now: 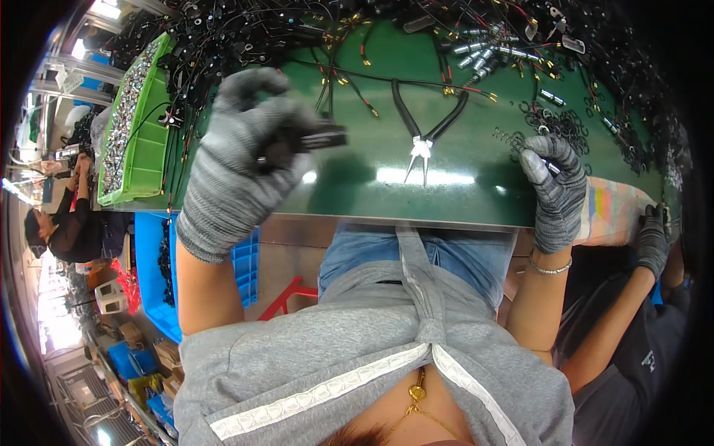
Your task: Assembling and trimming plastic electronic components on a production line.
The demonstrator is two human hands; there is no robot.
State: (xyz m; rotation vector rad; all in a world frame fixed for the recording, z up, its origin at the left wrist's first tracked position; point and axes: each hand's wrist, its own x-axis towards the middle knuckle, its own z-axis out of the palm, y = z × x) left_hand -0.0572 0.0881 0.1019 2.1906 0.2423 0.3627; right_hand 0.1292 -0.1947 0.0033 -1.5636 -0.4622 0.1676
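My left hand, in a grey knit glove, is closed round a dark tube-like part above the green table. Motion blurs this hand somewhat, and the part's exact kind is unclear. At the right, near the table's front edge, my gloved right hand has its fingers pinched together. A thin coil spring sticks out from its fingertips, and a small shiny bit shows among the fingers. Between my hands lie black-handled pliers, jaws apart and pointing toward me.
A green bin of small metal parts stands at the left. Dark cables pile along the back. Silver cylinders and black rings lie at the right. A co-worker's gloved hand is beside a patterned cloth.
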